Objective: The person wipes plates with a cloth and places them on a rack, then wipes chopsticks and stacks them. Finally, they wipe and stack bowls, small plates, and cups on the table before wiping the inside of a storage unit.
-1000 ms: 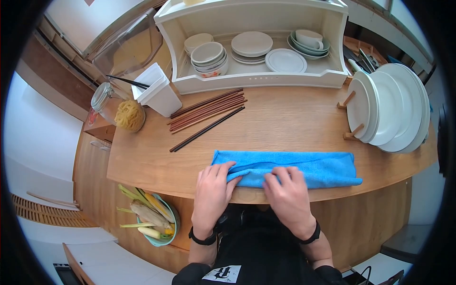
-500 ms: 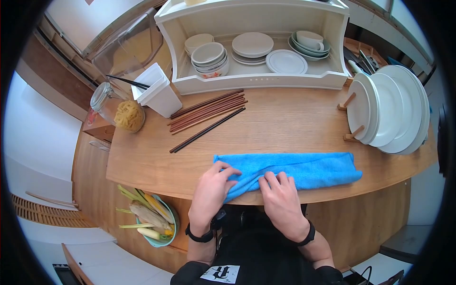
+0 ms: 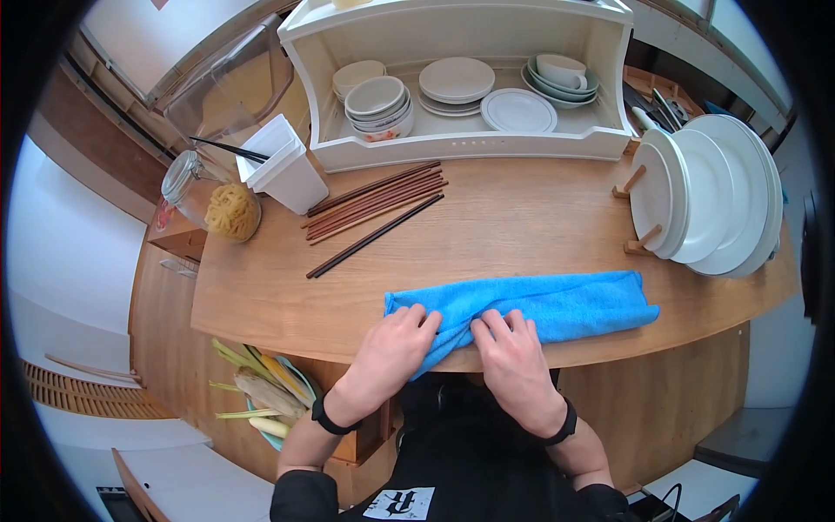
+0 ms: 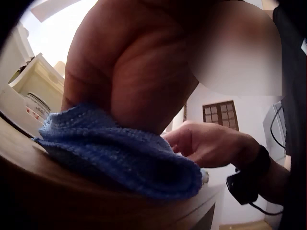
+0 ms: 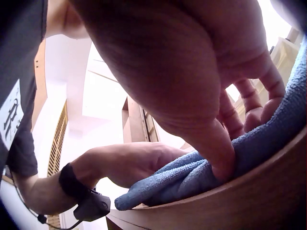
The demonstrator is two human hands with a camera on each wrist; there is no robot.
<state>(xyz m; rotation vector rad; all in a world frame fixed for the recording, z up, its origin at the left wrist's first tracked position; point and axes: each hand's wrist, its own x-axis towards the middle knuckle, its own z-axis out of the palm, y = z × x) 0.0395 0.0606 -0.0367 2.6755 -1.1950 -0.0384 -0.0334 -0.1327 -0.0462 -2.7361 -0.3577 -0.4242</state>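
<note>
Under both grips, at the near edge of the worktop (image 3: 261, 291), lies one blue cloth (image 3: 578, 304), soft and finely looped, folded into a long strip. It is left flat and smooth to the right, while between the grips it is creased and gathered slantwise, and its near left corner is let down past the rounded wooden edge. The cloth's left part is held by the left grip (image 3: 391, 346), closed with fingers bent over the fabric; the gathered fold is pinched narrowly by the right grip (image 3: 520, 370), its thumb pressed to the near side. A black band is worn at each wrist.

Beyond the left grip, two slim, near-black chopsticks (image 3: 374, 237) are laid slantwise beside a row of reddish-brown chopsticks (image 3: 383, 202), too closely packed to be counted surely. Farther left are set one white plastic container (image 3: 291, 181), with dark chopsticks leaned in it, and one clear glass jar (image 3: 184, 178) of yellow pasta. Straight beyond the grips, smooth round bowls (image 3: 378, 103) and plates (image 3: 457, 80) are stacked in one white shelf unit (image 3: 470, 151); one white cup (image 3: 561, 71) is nested in green bowls (image 3: 561, 90). Far right, upright white plates (image 3: 731, 200) are held by wooden pegs (image 3: 639, 247).
</note>
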